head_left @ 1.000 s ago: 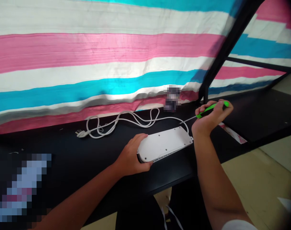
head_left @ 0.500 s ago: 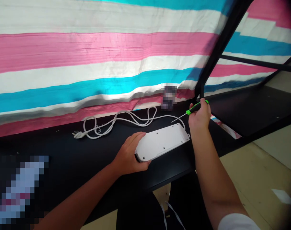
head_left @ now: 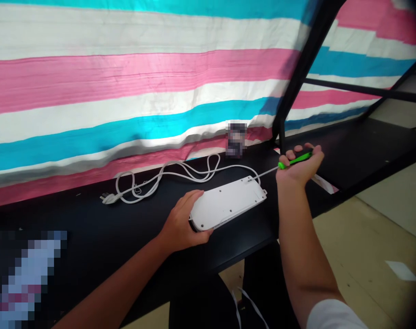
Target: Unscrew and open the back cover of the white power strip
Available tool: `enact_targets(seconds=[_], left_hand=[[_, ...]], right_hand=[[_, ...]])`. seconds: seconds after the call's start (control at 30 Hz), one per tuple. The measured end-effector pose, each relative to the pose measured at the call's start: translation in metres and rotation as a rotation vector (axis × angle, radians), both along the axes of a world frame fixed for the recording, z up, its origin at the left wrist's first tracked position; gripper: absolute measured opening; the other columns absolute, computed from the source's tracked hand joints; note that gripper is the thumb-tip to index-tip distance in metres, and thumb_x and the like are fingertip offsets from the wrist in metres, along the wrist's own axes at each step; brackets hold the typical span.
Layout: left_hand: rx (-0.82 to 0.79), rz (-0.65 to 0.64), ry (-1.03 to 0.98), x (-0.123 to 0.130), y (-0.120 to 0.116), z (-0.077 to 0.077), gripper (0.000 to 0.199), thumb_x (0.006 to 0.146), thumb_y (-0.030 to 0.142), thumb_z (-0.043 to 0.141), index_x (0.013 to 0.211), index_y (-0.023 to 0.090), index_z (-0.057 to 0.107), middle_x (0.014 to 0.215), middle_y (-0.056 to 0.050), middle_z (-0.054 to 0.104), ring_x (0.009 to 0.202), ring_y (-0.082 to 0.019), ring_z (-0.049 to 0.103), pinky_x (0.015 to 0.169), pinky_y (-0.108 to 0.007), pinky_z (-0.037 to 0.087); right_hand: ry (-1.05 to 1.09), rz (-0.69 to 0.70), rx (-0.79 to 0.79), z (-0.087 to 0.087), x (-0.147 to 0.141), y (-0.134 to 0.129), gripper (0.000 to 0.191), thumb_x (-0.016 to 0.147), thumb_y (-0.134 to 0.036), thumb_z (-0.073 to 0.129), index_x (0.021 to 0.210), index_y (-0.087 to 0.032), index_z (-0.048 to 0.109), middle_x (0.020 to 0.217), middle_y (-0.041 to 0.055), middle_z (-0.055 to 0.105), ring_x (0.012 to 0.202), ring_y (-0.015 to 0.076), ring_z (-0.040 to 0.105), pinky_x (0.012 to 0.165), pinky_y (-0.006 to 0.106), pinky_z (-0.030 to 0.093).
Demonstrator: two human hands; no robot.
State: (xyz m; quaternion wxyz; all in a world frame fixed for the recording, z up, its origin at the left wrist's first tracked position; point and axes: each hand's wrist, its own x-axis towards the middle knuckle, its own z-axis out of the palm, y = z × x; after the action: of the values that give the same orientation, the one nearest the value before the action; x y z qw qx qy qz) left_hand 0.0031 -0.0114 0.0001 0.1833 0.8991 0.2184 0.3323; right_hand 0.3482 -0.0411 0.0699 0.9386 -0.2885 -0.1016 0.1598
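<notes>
A white power strip [head_left: 228, 201] lies on the black table with its screw-dotted side up. My left hand [head_left: 183, 222] grips its left end, fingers on the far edge and thumb on the near edge. In my right hand [head_left: 301, 165] is a green and black screwdriver [head_left: 298, 160], held right of the strip. Its shaft points left and down, with the tip over the strip's far right part; whether it touches a screw is too small to tell. The strip's white cord [head_left: 163, 173] loops behind it and ends in a plug [head_left: 109, 198] at the left.
The black table [head_left: 125, 237] runs along a striped pink, white and blue sheet [head_left: 142, 73]. A dark upright frame bar [head_left: 297, 73] rises at the right. A small blurred object [head_left: 235, 139] stands by the sheet, and another blurred item [head_left: 33, 269] is at lower left.
My right hand has moved right and turned, with its palm more upward. The screwdriver tip has shifted from behind the strip to over its top face. My left hand still grips the strip.
</notes>
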Motion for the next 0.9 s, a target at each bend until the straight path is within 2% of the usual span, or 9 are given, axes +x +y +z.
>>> enact_targets(seconds=[0.07,0.13,0.23,0.47,0.67,0.8,0.9], left_hand=[[0.007,-0.005,0.001,0.0,0.001,0.0,0.084,0.069,0.032,0.077,0.144,0.018,0.042,0.142,-0.017,0.054,0.132,-0.035,0.054,0.11,-0.049,0.048],[0.014,-0.007,0.009,0.0,0.001,-0.001,0.084,0.069,0.032,0.077,0.144,0.018,0.042,0.142,-0.018,0.054,0.132,-0.035,0.054,0.11,-0.049,0.048],[0.028,-0.006,0.013,0.0,0.001,-0.001,0.084,0.07,0.032,0.077,0.145,0.018,0.041,0.142,-0.017,0.054,0.132,-0.035,0.054,0.11,-0.05,0.047],[0.045,-0.002,0.004,-0.001,0.001,-0.003,0.087,0.069,0.033,0.078,0.146,0.018,0.041,0.144,-0.018,0.053,0.132,-0.036,0.053,0.111,-0.05,0.047],[0.055,0.0,0.006,-0.002,0.001,-0.005,0.087,0.069,0.032,0.078,0.146,0.018,0.04,0.144,-0.018,0.052,0.133,-0.036,0.052,0.111,-0.05,0.046],[0.058,0.009,0.002,-0.001,0.001,-0.006,0.087,0.068,0.032,0.078,0.145,0.017,0.042,0.143,-0.017,0.053,0.131,-0.036,0.054,0.11,-0.049,0.047],[0.06,0.009,0.0,-0.001,0.001,-0.006,0.087,0.067,0.033,0.079,0.145,0.016,0.043,0.143,-0.018,0.053,0.13,-0.036,0.054,0.109,-0.05,0.048]], right_hand=[[-0.151,-0.015,-0.063,0.005,-0.011,-0.018,0.022,0.093,-0.046,0.042,0.088,-0.025,0.039,0.072,-0.006,0.04,0.041,0.006,0.034,0.032,0.017,0.02],[-0.345,-0.093,-0.111,0.008,-0.026,-0.031,0.02,0.093,-0.043,0.046,0.088,-0.025,0.042,0.071,-0.0049,0.045,0.04,0.0066,0.036,0.032,0.018,0.021],[-0.51,-0.175,-0.148,0.012,-0.046,-0.039,0.018,0.095,-0.039,0.048,0.086,-0.025,0.045,0.069,-0.004,0.05,0.037,0.0076,0.036,0.031,0.019,0.02],[-0.525,-0.14,-0.175,0.012,-0.05,-0.041,0.018,0.096,-0.039,0.049,0.084,-0.026,0.048,0.069,-0.0041,0.051,0.037,0.0077,0.036,0.03,0.02,0.02],[-0.628,-0.09,-0.161,0.0,-0.053,-0.043,0.024,0.097,-0.047,0.055,0.09,-0.026,0.046,0.072,-0.0051,0.054,0.038,0.0079,0.039,0.031,0.02,0.024],[-0.706,-0.033,-0.162,-0.004,-0.053,-0.045,0.036,0.092,-0.052,0.065,0.094,-0.026,0.041,0.074,-0.0065,0.056,0.043,0.0083,0.048,0.035,0.019,0.034],[-0.741,-0.01,-0.211,-0.002,-0.052,-0.05,0.034,0.093,-0.052,0.065,0.093,-0.022,0.05,0.078,-0.0019,0.06,0.054,0.0106,0.058,0.046,0.024,0.047]])
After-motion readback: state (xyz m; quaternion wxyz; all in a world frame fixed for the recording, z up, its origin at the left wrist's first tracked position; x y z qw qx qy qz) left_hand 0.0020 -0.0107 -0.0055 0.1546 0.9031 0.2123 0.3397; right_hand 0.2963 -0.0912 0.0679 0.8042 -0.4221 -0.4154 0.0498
